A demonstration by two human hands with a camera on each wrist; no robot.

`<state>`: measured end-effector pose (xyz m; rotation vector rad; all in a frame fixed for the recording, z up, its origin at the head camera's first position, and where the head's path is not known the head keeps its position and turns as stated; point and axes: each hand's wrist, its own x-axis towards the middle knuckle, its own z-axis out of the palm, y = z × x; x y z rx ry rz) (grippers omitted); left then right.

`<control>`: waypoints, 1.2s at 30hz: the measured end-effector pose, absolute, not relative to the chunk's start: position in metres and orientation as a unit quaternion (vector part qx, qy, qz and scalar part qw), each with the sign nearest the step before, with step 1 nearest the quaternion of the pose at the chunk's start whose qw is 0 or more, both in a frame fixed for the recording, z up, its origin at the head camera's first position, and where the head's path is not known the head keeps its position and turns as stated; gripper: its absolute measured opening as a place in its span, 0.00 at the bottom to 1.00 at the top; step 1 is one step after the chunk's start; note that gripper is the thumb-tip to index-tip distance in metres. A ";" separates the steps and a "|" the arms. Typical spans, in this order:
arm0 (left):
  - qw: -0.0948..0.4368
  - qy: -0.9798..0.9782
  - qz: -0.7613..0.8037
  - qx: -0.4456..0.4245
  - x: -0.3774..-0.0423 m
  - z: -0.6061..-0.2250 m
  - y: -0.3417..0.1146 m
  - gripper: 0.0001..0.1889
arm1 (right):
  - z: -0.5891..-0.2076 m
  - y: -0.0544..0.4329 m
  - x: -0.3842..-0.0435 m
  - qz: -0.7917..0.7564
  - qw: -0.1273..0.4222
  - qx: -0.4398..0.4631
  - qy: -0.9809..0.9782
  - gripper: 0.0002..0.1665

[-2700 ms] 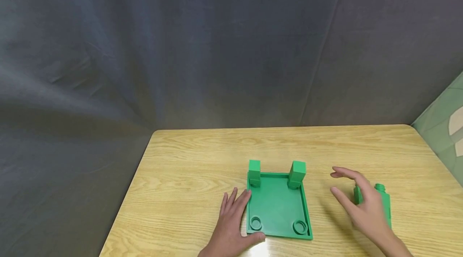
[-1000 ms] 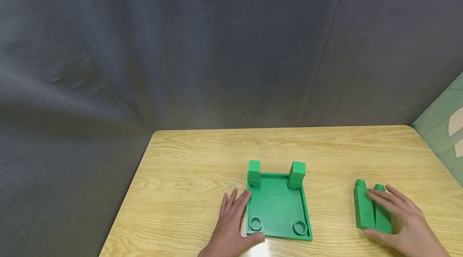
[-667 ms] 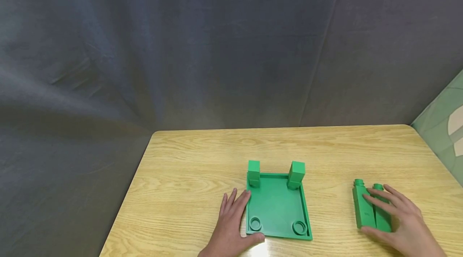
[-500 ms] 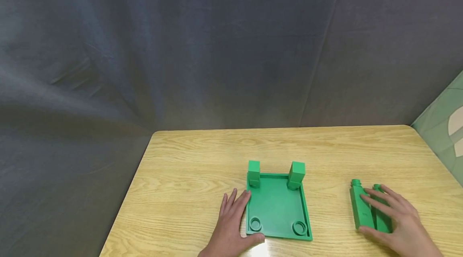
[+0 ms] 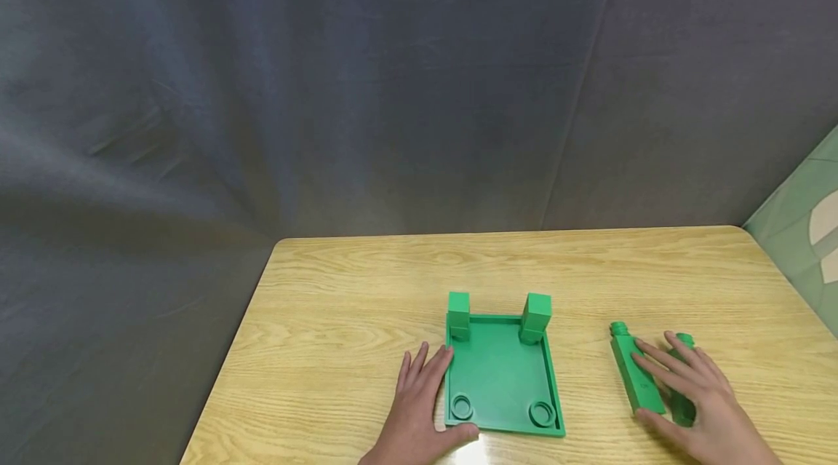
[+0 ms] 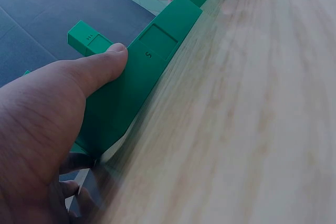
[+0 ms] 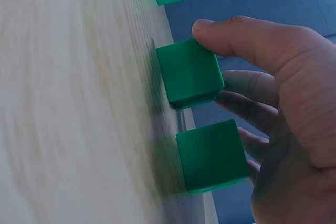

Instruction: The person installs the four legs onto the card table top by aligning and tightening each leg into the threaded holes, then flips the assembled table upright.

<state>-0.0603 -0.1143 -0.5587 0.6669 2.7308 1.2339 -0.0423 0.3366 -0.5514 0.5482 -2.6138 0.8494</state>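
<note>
A green square toy tabletop (image 5: 500, 374) lies underside up on the table, with two legs (image 5: 460, 314) upright in its far corners and round sockets (image 5: 542, 412) in its near corners. My left hand (image 5: 415, 410) holds the near left corner, thumb on the front edge, fingers along the left side. To the right, a loose green leg (image 5: 633, 370) with a threaded end lies flat and tilted. My right hand (image 5: 703, 403) pinches it between thumb and fingers. A second loose leg (image 5: 684, 407) lies beside it, apart and partly hidden under that hand.
The wooden table (image 5: 340, 290) has its far edge against a dark grey curtain (image 5: 419, 86). A green patterned cloth (image 5: 808, 210) hangs at the right side.
My right hand has gone over to the loose legs, then slid one of them leftward, away from the other. The left hand and the tabletop have stayed put.
</note>
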 end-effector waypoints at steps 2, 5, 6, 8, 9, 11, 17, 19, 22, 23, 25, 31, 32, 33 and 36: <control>0.037 0.889 0.401 0.217 -0.060 -0.559 -0.114 0.58 | -0.552 0.337 -0.041 0.297 0.164 0.190 -0.921 0.59; 0.035 0.890 0.399 0.218 -0.060 -0.559 -0.114 0.58 | -0.554 0.338 -0.040 0.297 0.162 0.183 -0.923 0.58; 0.036 0.890 0.398 0.218 -0.060 -0.559 -0.114 0.58 | -0.555 0.339 -0.040 0.297 0.168 0.183 -0.922 0.58; 0.038 0.890 0.399 0.217 -0.060 -0.559 -0.114 0.58 | -0.555 0.341 -0.041 0.292 0.179 0.175 -0.923 0.60; 0.039 0.890 0.399 0.217 -0.060 -0.559 -0.114 0.58 | -0.555 0.341 -0.041 0.287 0.188 0.171 -0.924 0.62; 0.041 0.889 0.401 0.216 -0.060 -0.559 -0.114 0.58 | -0.554 0.341 -0.041 0.272 0.203 0.161 -0.927 0.64; 0.048 0.887 0.408 0.211 -0.060 -0.559 -0.115 0.57 | -0.549 0.337 -0.036 0.218 0.178 0.119 -0.952 0.67; 0.048 0.887 0.407 0.211 -0.060 -0.559 -0.114 0.57 | -0.548 0.337 -0.035 0.203 0.176 0.118 -0.956 0.66; 0.048 0.888 0.405 0.212 -0.060 -0.558 -0.114 0.57 | -0.548 0.337 -0.037 0.192 0.186 0.125 -0.955 0.62; 0.048 0.888 0.405 0.213 -0.060 -0.558 -0.114 0.57 | -0.548 0.337 -0.037 0.191 0.190 0.128 -0.954 0.60; 0.048 0.887 0.406 0.213 -0.060 -0.558 -0.114 0.57 | -0.549 0.337 -0.038 0.190 0.197 0.133 -0.953 0.57; 0.048 0.887 0.407 0.213 -0.060 -0.559 -0.114 0.57 | -0.551 0.339 -0.040 0.198 0.227 0.142 -0.943 0.49; 0.046 0.887 0.405 0.214 -0.060 -0.559 -0.114 0.57 | -0.551 0.339 -0.040 0.202 0.231 0.142 -0.941 0.47; 0.045 0.888 0.405 0.215 -0.060 -0.559 -0.114 0.58 | -0.550 0.338 -0.040 0.206 0.233 0.140 -0.940 0.45; 0.036 0.889 0.400 0.219 -0.060 -0.559 -0.114 0.58 | -0.549 0.338 -0.040 0.223 0.244 0.133 -0.934 0.39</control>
